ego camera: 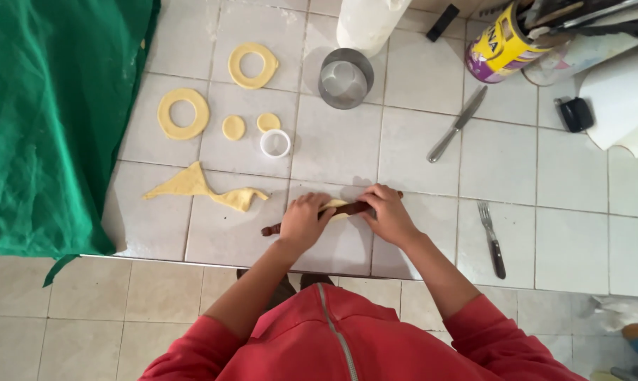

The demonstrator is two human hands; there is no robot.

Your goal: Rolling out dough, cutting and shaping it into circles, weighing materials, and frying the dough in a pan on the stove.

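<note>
left hand (pixel 303 220): palm down on the rolling pin (pixel 333 212), fingers flat and spread, pressing rather than gripping
right hand (pixel 389 213): palm down on the other half of the pin, fingers loosely curled over it; no closed grasp either
rolling pin: dark wood, thin, lies near the front edge of the tiled tabletop (pixel 417 141), slightly tilted, left tip poking out past the left hand
dough under pin (pixel 335 205): small pale piece, mostly hidden between the hands; thickness can't be told
dough scrap (pixel 202 187): ragged triangle with a tail, left of the hands, apart from them
dough rings: one (pixel 183 113) near the green cloth (pixel 51 120), one (pixel 252 65) further back
dough discs: two small rounds (pixel 233 127) (pixel 268 122) just behind the white ring cutter (pixel 275 143)
metal ring cutter (pixel 345 77): larger, upright, at the back
cutlery: table knife (pixel 457 124) and fork (pixel 493 240) off to the right, well clear
tin of utensils (pixel 506 44): back right corner, tipped
risk, edge: pin works close to the tabletop front edge; a long stroke toward the body could carry pin or dough over it
risk, sticking: little flour visible on the tiles; dough may stick and tear
risk, uneven: hands sit at different angles, so one side could roll thinner
</note>
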